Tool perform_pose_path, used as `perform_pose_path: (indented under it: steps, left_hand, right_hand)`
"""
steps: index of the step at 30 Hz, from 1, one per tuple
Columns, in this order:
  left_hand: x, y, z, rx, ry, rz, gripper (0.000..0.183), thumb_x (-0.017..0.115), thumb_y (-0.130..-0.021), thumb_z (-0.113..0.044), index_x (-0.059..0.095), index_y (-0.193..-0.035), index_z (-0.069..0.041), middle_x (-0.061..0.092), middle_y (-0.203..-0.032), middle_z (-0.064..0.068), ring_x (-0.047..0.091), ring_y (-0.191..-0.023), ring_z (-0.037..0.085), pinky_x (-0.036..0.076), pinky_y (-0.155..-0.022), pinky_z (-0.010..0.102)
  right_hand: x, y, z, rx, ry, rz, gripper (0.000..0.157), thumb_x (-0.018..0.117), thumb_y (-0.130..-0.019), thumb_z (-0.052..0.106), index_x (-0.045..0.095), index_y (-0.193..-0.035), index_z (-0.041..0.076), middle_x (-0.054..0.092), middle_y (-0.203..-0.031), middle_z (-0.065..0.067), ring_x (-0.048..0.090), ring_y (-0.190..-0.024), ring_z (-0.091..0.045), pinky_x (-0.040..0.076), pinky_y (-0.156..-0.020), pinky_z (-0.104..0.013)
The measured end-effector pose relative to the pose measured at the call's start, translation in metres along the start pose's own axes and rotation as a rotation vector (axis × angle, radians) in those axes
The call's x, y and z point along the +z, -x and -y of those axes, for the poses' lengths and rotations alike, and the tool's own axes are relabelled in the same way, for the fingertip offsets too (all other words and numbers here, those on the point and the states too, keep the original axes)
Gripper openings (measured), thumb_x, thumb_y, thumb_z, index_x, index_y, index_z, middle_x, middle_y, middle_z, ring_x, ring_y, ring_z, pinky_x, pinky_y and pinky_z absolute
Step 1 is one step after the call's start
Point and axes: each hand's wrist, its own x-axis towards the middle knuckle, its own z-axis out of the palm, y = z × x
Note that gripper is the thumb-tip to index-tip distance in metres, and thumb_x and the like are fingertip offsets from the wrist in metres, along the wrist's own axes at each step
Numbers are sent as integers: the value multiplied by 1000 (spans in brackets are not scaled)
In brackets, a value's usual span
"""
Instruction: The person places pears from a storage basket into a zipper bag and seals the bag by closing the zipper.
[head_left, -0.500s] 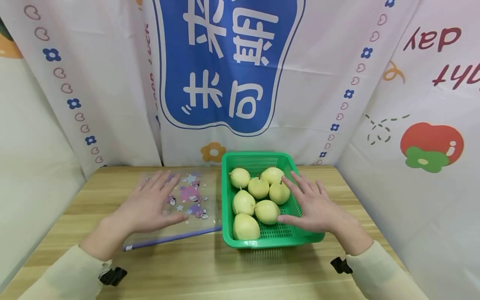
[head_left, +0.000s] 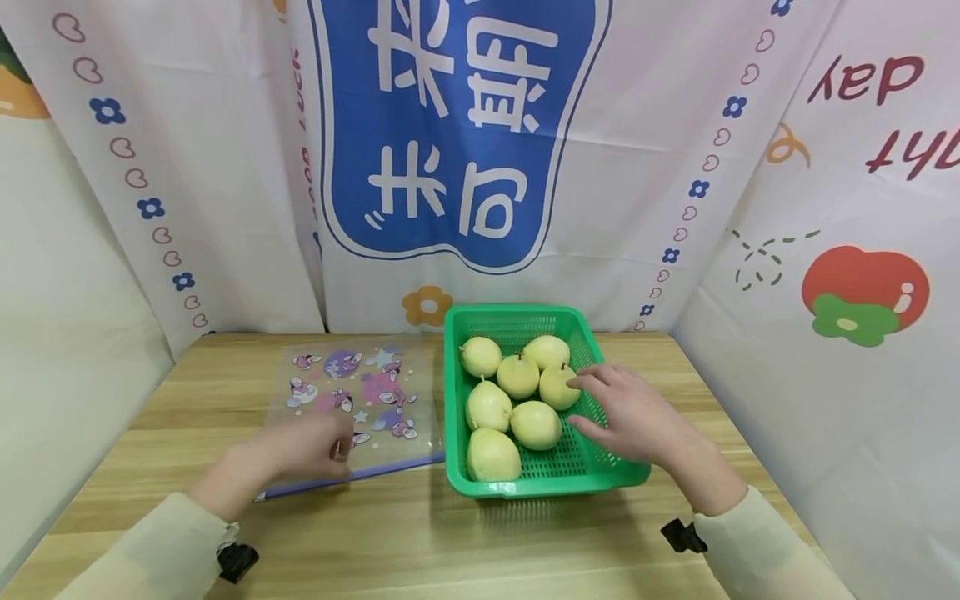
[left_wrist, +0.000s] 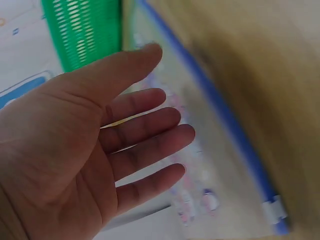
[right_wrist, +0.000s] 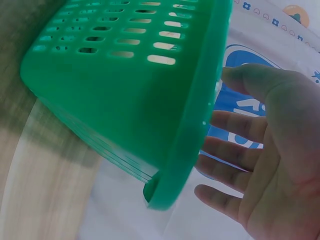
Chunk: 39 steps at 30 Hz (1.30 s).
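Note:
A clear zip bag (head_left: 318,371) printed with pink and purple cartoon figures lies flat on the left, its blue-purple zip edge (head_left: 393,468) toward me. My left hand (head_left: 300,450) is over the near part of the bag, thumb and fingers loosely bent with nothing between them. In the left wrist view a white slider (left_wrist: 274,210) sits at one end of the zip. To the right stands a green plastic basket (head_left: 452,408) holding several yellow-green pears (head_left: 492,455). Over its right rim, my right hand (head_left: 633,417) holds nothing, fingers slightly bent near the rightmost pear (head_left: 558,387).
Both objects rest on a wood-grain table (head_left: 390,533). A white printed cloth (head_left: 247,167) with a blue panel hangs behind the table, and more white cloth (head_left: 817,400) borders it on the right.
My left hand has moved toward the near zip edge of the bag, its spread fingers now bent. The right hand's fingers have drawn in slightly to the right. Bag and basket stay put.

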Motion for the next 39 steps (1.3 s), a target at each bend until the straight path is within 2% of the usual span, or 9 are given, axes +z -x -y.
perform_pose_path:
  steps: [4, 7, 15, 21, 24, 27, 31, 35, 39]
  left_hand:
    - [10, -1, 5, -10, 46, 40, 34, 97, -82, -24, 64, -84, -16, 58, -79, -8, 49, -70, 7, 44, -63, 25]
    - [11, -2, 8, -12, 39, 54, 33, 95, -84, -19, 62, -84, -17, 57, -78, -9, 48, -71, 8, 43, -63, 26]
    - [12, -3, 10, 76, -49, 3, 24, 81, -91, -7, 64, -80, -20, 58, -77, -11, 48, -70, 4, 45, -62, 24]
    - [15, -1, 9, -7, 25, 2, 25, 84, -82, -6, 61, -82, -16, 54, -76, -6, 46, -68, 10, 40, -60, 25]
    - [15, -1, 9, -29, 88, -13, 24, 82, -83, -3, 61, -82, -15, 54, -77, -4, 46, -68, 11, 38, -59, 25]
    - [14, -3, 9, 3, 155, -48, 22, 78, -86, 0, 62, -81, -15, 54, -76, -5, 47, -67, 9, 39, -58, 24]
    - [8, -7, 1, 25, 255, -138, 21, 74, -93, -3, 60, -82, -14, 55, -72, -6, 51, -60, 6, 43, -54, 23]
    - [-4, -8, -20, -33, 382, -220, 18, 68, -100, -10, 57, -86, -12, 57, -70, -2, 55, -50, 10, 47, -45, 24]
    - [-14, -8, -46, -73, 412, -317, 15, 62, -103, -16, 58, -89, -12, 56, -72, -1, 52, -54, 11, 45, -45, 25]
  right_hand:
    - [3, 1, 0, 4, -5, 8, 47, 77, -104, 36, 69, -143, 10, 66, -146, -15, 62, -139, -40, 50, -118, -65]
    - [4, 1, 0, 3, -7, 5, 45, 77, -104, 35, 69, -141, 10, 67, -145, -15, 62, -139, -41, 50, -118, -64]
    - [3, 1, 0, -10, -6, 4, 36, 76, -104, 31, 73, -134, 13, 68, -142, -14, 64, -136, -40, 52, -115, -65]
    - [3, 2, 0, -9, -7, 6, 35, 76, -104, 30, 73, -134, 12, 68, -142, -14, 64, -136, -39, 52, -114, -65]
    - [2, 2, -1, -11, -9, 1, 34, 77, -104, 30, 73, -133, 13, 69, -141, -13, 65, -135, -39, 53, -114, -65]
    - [3, 3, -2, -16, -8, -7, 33, 77, -103, 29, 74, -132, 13, 69, -141, -13, 65, -134, -39, 53, -113, -64]
    - [2, 2, 0, -28, -19, -17, 32, 76, -104, 28, 74, -132, 13, 71, -138, -11, 67, -131, -37, 56, -111, -62]
    - [0, -4, 8, -36, -66, -27, 32, 74, -105, 30, 73, -132, 13, 73, -133, -7, 71, -124, -31, 60, -107, -55]
    - [-5, -16, 24, -27, -136, 5, 33, 69, -108, 34, 72, -135, 16, 72, -135, -4, 71, -122, -26, 61, -104, -52]
